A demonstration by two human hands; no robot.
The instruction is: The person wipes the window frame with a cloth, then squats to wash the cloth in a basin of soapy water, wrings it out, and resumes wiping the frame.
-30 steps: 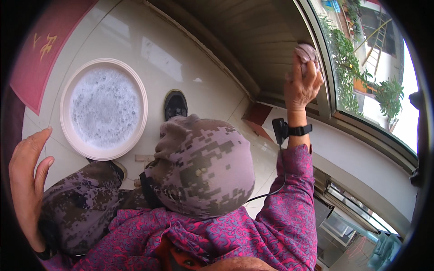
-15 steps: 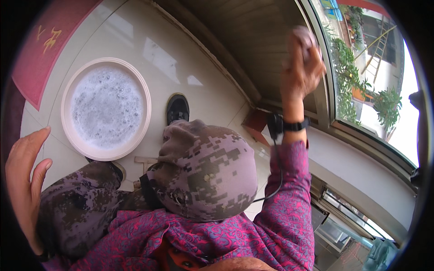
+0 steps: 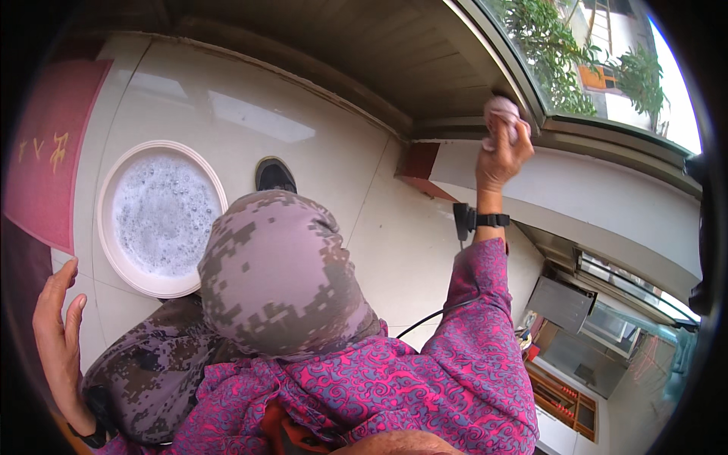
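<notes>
My right hand (image 3: pixel 502 158) is closed on a bunched pinkish-white cloth (image 3: pixel 503 114). The cloth presses against the lower corner of a door's dark metal frame (image 3: pixel 540 120), beside the glass pane (image 3: pixel 557 72). My right arm is stretched out, with a black strap and a small device at the wrist. On the far left, my left hand (image 3: pixel 59 330) holds nothing; its fingers are stretched and the thumb stands apart. Near it, a round pale pink basin (image 3: pixel 106 258) of foamy water rests on the floor.
A red mat (image 3: pixel 53 152) with yellow characters lies at the left. Pale tiles (image 3: pixel 364 235) cover the floor around my dark shoe (image 3: pixel 274 174). A white ledge (image 3: pixel 591 201) runs to the right below the window frame. Plants (image 3: pixel 546 45) show through the glass.
My right hand and the cloth have come down along the frame to its lower corner. The view has also shifted, and my left hand stays open at the left.
</notes>
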